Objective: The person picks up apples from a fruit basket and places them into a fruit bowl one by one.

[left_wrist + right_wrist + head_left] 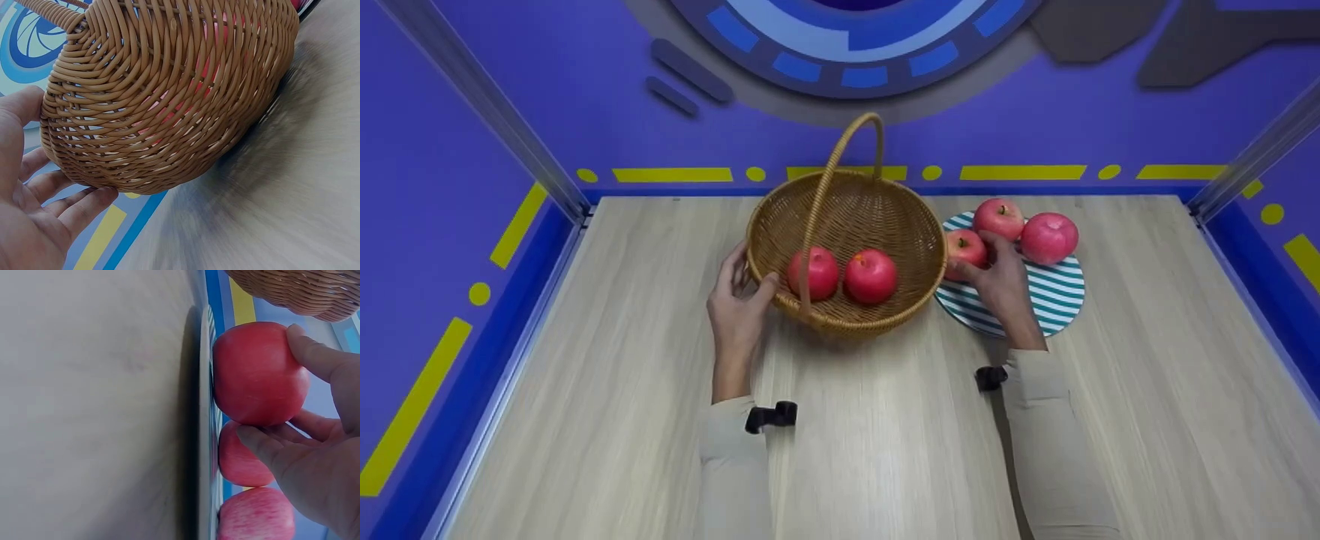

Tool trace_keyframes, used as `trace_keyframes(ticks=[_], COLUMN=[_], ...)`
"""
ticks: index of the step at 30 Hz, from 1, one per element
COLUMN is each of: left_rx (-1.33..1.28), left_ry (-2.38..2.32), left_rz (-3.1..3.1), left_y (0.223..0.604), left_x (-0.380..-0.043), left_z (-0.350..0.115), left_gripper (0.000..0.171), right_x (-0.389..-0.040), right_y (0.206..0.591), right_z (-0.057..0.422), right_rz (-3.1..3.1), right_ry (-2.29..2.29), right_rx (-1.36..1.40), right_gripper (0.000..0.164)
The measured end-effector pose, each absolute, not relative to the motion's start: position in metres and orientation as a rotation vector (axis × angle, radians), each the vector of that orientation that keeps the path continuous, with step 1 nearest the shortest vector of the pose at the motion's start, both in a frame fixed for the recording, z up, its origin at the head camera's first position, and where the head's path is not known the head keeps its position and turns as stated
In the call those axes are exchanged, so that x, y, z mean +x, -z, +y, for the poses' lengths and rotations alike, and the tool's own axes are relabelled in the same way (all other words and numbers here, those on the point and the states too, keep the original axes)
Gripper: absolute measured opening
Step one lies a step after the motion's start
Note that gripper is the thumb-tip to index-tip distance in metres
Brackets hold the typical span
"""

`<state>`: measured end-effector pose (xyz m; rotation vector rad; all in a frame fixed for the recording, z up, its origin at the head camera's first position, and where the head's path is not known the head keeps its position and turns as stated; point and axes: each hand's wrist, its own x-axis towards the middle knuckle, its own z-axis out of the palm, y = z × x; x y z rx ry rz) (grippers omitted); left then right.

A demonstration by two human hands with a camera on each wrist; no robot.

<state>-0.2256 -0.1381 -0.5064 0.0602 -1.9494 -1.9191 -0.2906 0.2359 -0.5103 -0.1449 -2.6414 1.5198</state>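
My left hand (739, 311) grips the left side of a brown wicker basket (851, 187). In the left wrist view the thumb is at its rim and the fingers lie against its woven side. Two red apples (871, 276) sit in the basket near its front, one partly behind the tall arched handle. My right hand (1001, 281) holds a red apple (259, 374) between thumb and fingers, over the left part of a green-and-white striped plate (1054, 296). Two more apples, a red one (998, 219) and a pinker one (1049, 238), rest at the plate's back.
The pale wooden table (870, 435) extends in front of the basket and plate. A blue back wall (660, 135) with yellow markings rises just behind the basket. Similar blue side walls (427, 225) flank the table.
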Motion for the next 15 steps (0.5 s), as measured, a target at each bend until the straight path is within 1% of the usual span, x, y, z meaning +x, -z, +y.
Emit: trace_keyframes(ticks=[15], left_rx=[0.063], left_ry=[1.930], left_rz=[-1.944], left_y=[0.5060], left_x=[-0.2253], left_z=[-0.1376], left_gripper=[0.064], right_x=[-0.2888], right_y=[0.5110], right_z=[0.2345], right_rz=[-2.620], right_ry=[-1.514], right_rx=[-0.182], right_gripper=[0.076])
